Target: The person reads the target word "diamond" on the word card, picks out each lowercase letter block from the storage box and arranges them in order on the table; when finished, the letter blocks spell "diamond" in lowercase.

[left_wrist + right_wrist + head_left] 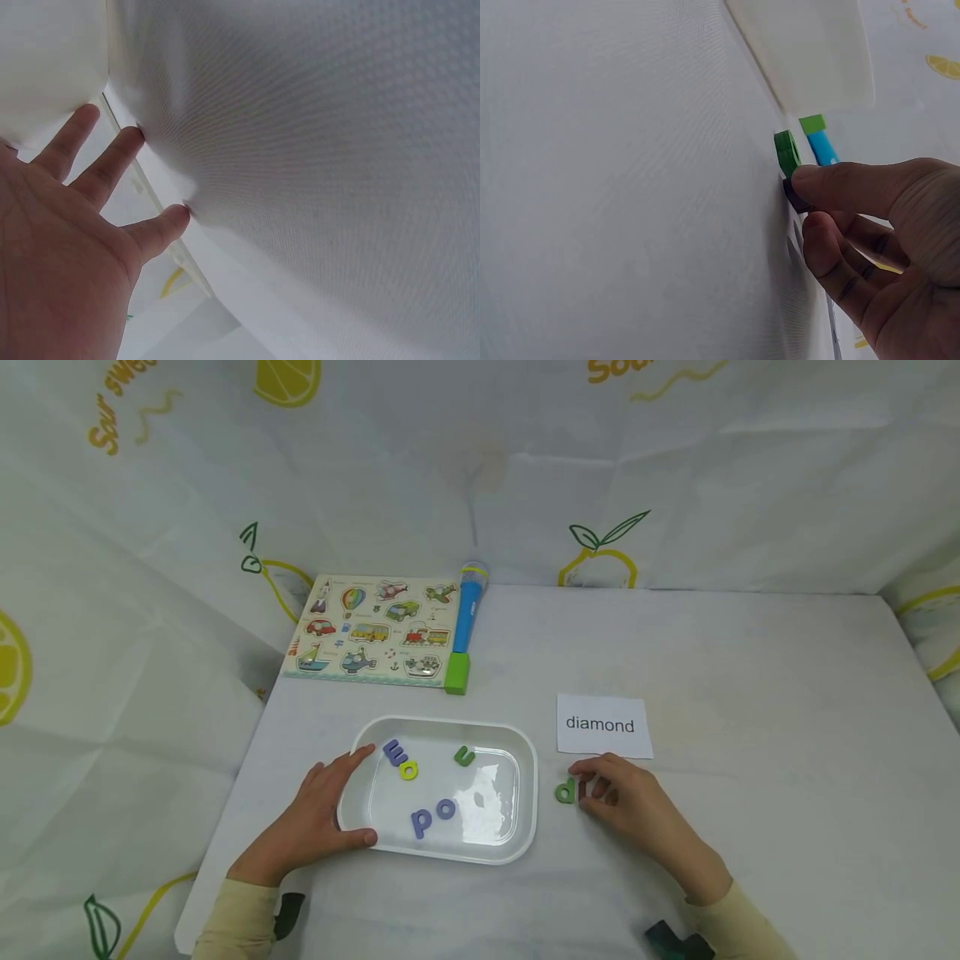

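My left hand (318,814) is spread over the left end of a white tray (450,855), its thumb and fingertips touching the rim. Inside the tray lie several letters: a purple m (394,752), a yellow o-like letter (408,770), a green u-shaped letter (464,756), a purple p (421,823) and a purple o (446,809). Right of the tray, my right hand (626,797) pinches a small dark letter piece (795,196) between thumb and fingers, close beside a green letter d (565,791) on the table. The fingers hide much of the dark piece.
A white card (604,727) printed "diamond" lies just beyond my right hand. Behind the tray is a picture puzzle board (375,631) of vehicles, with a blue toy microphone (467,618) along its right edge. White table (787,735) extends to the right.
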A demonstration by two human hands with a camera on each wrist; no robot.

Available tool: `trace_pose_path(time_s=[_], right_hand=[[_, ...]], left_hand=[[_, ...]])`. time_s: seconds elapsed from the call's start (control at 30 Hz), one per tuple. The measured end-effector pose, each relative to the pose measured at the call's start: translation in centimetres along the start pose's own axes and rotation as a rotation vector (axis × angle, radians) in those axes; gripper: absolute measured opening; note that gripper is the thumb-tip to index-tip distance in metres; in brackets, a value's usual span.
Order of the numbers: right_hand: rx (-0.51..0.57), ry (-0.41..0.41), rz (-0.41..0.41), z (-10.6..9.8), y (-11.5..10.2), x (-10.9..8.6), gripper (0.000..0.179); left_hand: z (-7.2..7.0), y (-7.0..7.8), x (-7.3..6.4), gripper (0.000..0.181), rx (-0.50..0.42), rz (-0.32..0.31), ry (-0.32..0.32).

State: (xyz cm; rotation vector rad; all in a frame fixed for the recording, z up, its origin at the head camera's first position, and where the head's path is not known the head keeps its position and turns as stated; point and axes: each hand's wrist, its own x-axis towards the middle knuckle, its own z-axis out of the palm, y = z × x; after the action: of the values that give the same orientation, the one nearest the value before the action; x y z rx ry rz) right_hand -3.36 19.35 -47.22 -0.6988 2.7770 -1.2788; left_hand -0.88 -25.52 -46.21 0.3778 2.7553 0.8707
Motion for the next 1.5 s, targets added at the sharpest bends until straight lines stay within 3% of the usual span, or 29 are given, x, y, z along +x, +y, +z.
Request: trace_pose_path(time_s=[0.33,0.53,0.77,0.97,1.1,1.27,1.5], right_hand=[[-0.043,0.025,-0.025,-0.3,-0.4,0.2,0.047],[0.046,0.040,-0.071,-1.5,-1.6,0.9,0.051],[0.199,-0.027,-0.155,-1.2,-4.4,2.3,0.052],[0.240,-0.086,-0.224,0.5,-6.7,3.6,0.050],[0.217,-0.123,-0.235,1.7,-8.1,4.4,0.046],[0.201,-0.230,-0.197,2.9,-9.6,5.4,0.042],[0.142,-0.365,-0.204,3.4,-10.8,7.5,0.040]], left_hand=[[-0.1,0.2,-0.1,0.111,0.003,0.004,0.007],[-0.1,0.0,0.0,0.111,0.005,0.007,0.003],[-0.1,0.0,0.0,0.111,0.013,-0.003,0.000],[-0.1,0.2,0.0,0.112,0.028,0.008,0.004],[0.0,0.1,-0.3,0.114,0.059,0.026,0.024],[-0.1,0.0,-0.2,0.118,0.058,0.063,0.034],[-0.2,0.0,0.3,0.132,-0.036,0.111,0.004]])
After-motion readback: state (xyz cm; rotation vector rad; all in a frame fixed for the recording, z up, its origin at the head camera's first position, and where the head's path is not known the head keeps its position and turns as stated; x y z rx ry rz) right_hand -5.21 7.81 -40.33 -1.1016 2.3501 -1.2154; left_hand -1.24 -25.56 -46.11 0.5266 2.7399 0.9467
